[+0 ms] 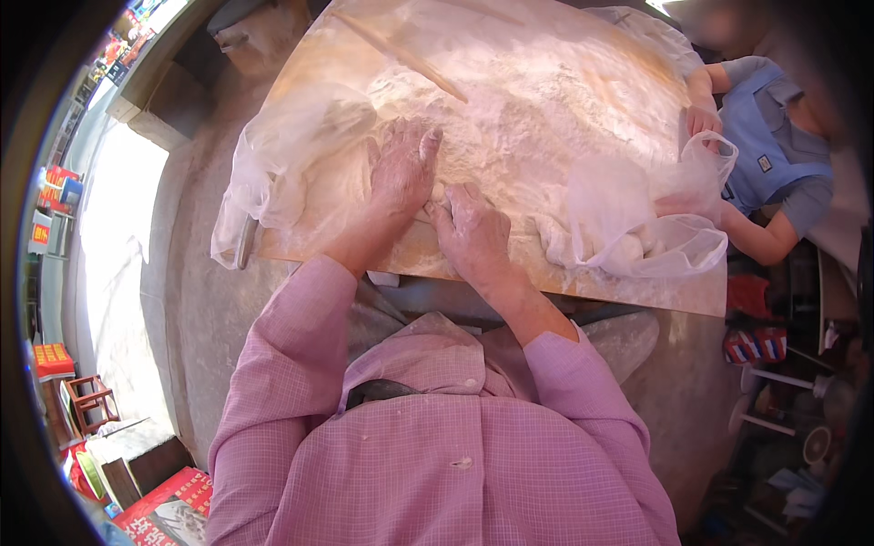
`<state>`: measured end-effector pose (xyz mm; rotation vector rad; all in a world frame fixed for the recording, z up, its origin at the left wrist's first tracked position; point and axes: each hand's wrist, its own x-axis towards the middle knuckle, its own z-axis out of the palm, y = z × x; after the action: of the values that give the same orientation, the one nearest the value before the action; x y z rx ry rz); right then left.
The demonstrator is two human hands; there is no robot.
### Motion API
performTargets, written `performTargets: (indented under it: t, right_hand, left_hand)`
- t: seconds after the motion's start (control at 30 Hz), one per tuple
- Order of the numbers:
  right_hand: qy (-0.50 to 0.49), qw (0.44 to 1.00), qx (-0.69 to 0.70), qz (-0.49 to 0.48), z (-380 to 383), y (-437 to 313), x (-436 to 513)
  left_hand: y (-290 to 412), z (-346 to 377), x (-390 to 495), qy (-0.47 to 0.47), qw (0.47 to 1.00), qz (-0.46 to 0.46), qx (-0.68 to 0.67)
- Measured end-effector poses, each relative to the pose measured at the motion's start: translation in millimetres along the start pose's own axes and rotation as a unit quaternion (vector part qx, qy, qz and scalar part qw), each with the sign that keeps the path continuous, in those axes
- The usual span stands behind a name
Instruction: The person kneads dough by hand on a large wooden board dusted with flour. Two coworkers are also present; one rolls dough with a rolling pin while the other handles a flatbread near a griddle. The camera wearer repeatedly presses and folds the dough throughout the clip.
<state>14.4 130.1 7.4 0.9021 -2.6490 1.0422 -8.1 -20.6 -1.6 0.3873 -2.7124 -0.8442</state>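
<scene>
My left hand [406,164] lies palm down on the floury work surface, its fingers somewhat apart and coated with flour. Just to its right, my right hand [476,228] is curled, with its thumb and forefinger at a small piece of dough [435,198]. My fingers partly hide that piece. Loose white flour [505,130] spreads over the wooden board [403,258] beyond both hands. A strip of dough [552,240] rests right of my right hand, by the mouth of a clear plastic bag [608,198] with dough lumps [635,244] in it.
A long wooden rolling pin [403,58] lies across the far side. Another plastic bag [273,164] covers the left edge, beside a flat blade-like object [244,243]. At the right, a person in a blue apron [758,143] has their hands at the bag of dough.
</scene>
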Motion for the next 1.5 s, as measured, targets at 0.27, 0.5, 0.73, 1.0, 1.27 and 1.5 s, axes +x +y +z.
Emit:
performTargets:
  t: [0.27,0.5,0.73,1.0,1.27,1.5]
  right_hand:
    - [-0.008,0.997,0.066,-0.03,-26.6,-10.1,-30.4]
    - [-0.007,0.998,0.056,0.033,-3.3,-0.7,2.9]
    - [-0.001,0.998,0.046,-0.032,-23.5,-7.5,-32.5]
    - [0.038,0.995,0.089,-0.035,-10.9,2.5,-18.0]
    - [0.011,0.999,0.037,-0.025,-12.5,-1.4,-16.6]
    - [0.006,0.994,0.096,-0.053,-22.5,-1.4,-31.4]
  left_hand:
    - [2.1,-10.2,-51.3,-0.059,0.991,0.087,-0.078]
    - [6.2,5.5,-0.6,-0.032,0.986,-0.025,-0.163]
    - [-3.2,-4.8,-50.1,-0.022,0.994,0.102,0.017]
    - [16.0,0.6,-30.4,-0.069,0.937,-0.008,-0.343]
    - [2.2,-2.0,-18.4,-0.009,0.999,0.034,-0.031]
    - [10.9,0.6,-54.9,-0.096,0.964,0.07,-0.239]
